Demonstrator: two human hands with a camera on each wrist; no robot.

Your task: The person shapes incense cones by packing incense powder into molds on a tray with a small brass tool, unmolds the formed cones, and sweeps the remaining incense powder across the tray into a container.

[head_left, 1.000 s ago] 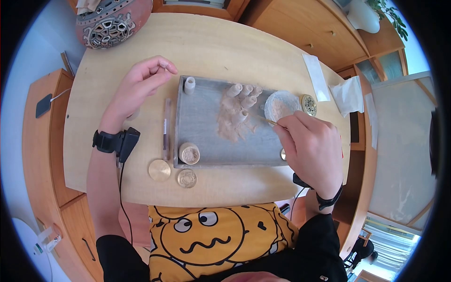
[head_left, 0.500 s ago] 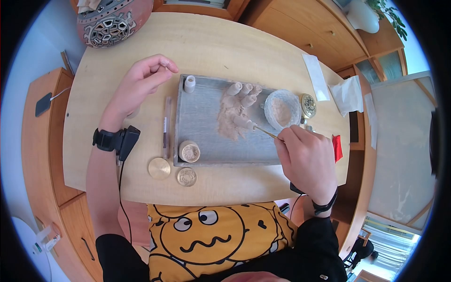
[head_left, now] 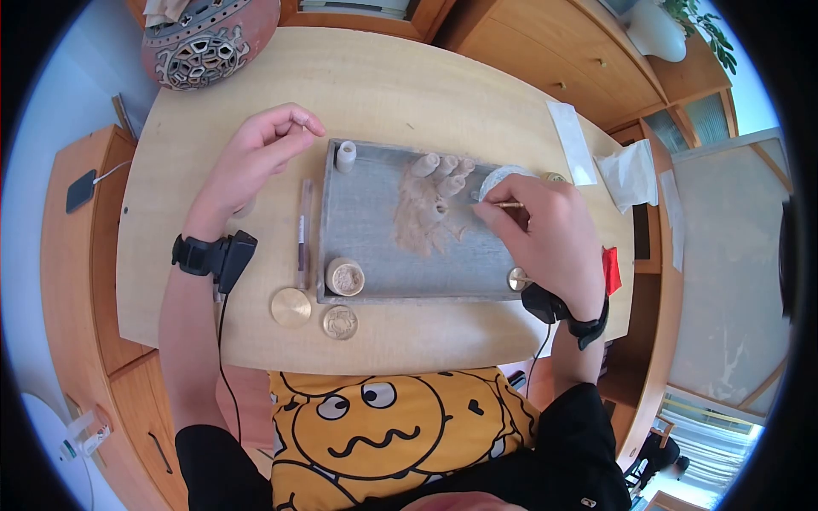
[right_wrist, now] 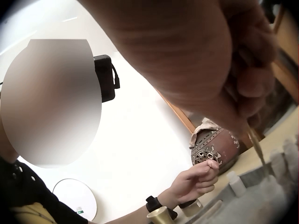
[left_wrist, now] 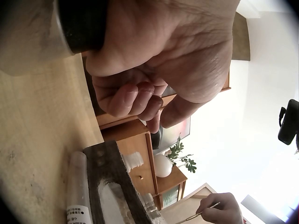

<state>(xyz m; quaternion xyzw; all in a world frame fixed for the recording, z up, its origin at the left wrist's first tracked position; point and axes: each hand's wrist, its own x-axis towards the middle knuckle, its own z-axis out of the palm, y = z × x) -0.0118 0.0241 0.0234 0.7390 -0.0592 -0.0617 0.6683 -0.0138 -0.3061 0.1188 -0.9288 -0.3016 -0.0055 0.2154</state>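
Shifted away from the near side with the right hand (head_left: 550, 238) and up over the textured pale bowl (head_left: 498, 178), pinching a slim brass-toned tool (head_left: 510, 204) between thumb and fingers. Left the nearest powder-dusted vial (head_left: 437, 211), tipped a moment before, more upright among soft brown powder (head_left: 413, 226) on the grey, wood-grained tray (head_left: 375, 230), just near of the clustered vials (head_left: 446, 166). Held the left hand (head_left: 260, 152) loosely curled, gripping nothing visible, beyond the tray's far left corner, near a smooth whitish vial (head_left: 345, 157).
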